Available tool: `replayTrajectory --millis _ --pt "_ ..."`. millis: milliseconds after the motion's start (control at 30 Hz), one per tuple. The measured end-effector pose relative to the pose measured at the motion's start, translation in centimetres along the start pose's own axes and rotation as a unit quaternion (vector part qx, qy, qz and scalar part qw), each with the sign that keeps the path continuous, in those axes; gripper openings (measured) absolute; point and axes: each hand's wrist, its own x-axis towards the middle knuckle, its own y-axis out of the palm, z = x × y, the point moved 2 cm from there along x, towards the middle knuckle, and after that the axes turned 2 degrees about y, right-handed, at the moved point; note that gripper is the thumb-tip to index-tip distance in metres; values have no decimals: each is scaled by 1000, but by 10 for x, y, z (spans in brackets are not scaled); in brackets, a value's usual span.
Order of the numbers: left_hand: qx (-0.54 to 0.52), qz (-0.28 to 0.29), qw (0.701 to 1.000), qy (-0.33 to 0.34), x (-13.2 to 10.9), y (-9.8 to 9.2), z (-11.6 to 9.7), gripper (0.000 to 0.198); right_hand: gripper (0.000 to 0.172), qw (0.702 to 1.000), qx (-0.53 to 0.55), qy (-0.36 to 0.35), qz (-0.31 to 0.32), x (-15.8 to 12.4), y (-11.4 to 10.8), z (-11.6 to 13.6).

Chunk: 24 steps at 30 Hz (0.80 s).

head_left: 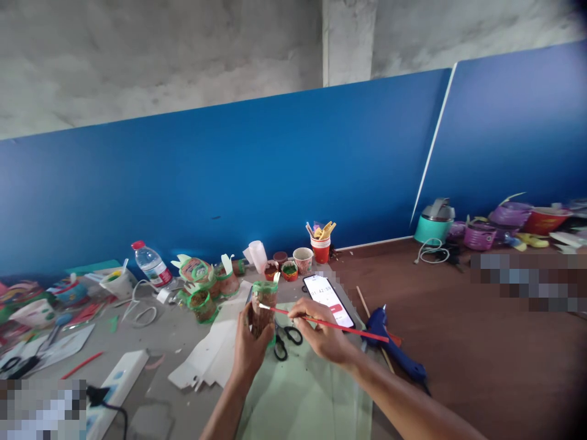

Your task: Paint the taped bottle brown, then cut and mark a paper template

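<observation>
My left hand (253, 342) is wrapped round a brown cup with a green rim (265, 299), holding it upright above the table. Between the fingers of my right hand (321, 330) is a thin red paintbrush (339, 326), whose pale tip meets or nearly meets the cup's side. Just below the cup lie black-handled scissors (288, 337), partly hidden. A lit phone (328, 298) rests behind my right hand. To the left of the cup stand several similar brown and green cups (202, 305), and behind it are small paint pots (289, 270).
A blue glue gun (394, 348) lies right of my right hand. White paper scraps (213, 348) and a power strip (119, 391) are on the left. A water bottle (153, 264) leans farther back. A teal pot (433, 223) stands by the blue partition (275, 165).
</observation>
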Motion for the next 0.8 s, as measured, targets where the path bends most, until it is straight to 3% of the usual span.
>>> replayTrajectory --millis 133,533,800 --pt "20 2 1000 5 -1 0 -2 63 15 1000 -4 -5 -19 1 -1 0" --pt "-3 18 1000 -6 -1 1 3 65 16 1000 3 17 10 -1 3 -2" --pt "68 37 997 15 -2 3 1 63 15 1000 8 -4 -7 -2 2 -3"
